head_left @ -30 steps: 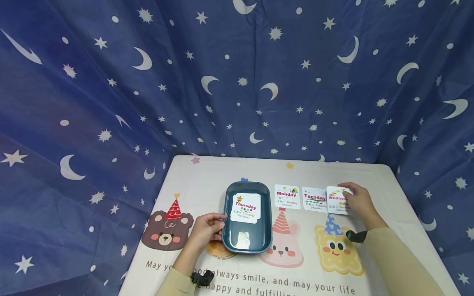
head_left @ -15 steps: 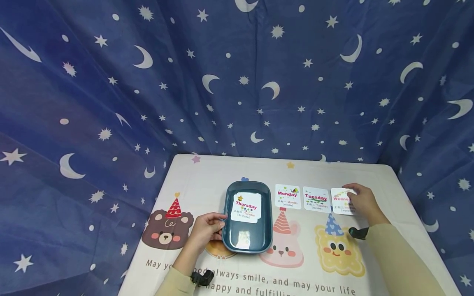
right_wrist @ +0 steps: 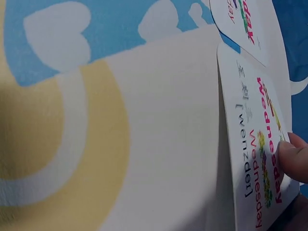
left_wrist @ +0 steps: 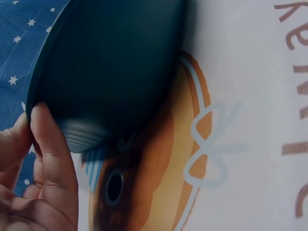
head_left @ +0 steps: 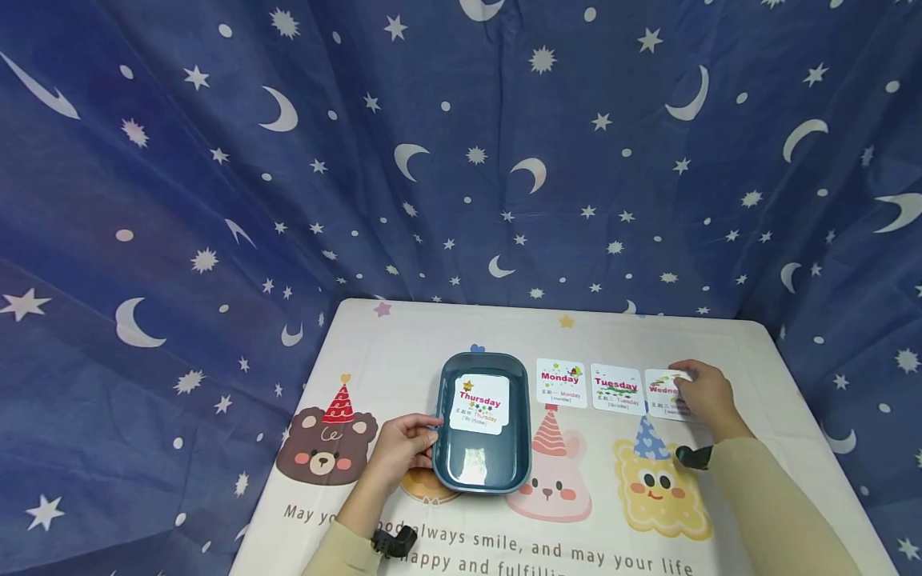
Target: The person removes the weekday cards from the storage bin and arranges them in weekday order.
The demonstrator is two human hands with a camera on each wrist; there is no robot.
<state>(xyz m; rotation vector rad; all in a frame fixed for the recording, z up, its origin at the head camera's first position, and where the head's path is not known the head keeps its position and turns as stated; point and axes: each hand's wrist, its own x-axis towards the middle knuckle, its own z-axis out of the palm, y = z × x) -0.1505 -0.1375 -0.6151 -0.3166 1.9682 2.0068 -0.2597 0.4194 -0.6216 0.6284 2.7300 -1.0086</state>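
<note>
Head view: the left hand pinches the tray just right of it, probably for steadiness; the right hand pinches the Wednesday card, perhaps aligning it with the Tuesday card to that hand's left.

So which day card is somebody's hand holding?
The Wednesday card: the right hand pinches its edge. No hand touches the Monday card or Tuesday card in the same row, or the Thursday card in the blue tray.
</note>
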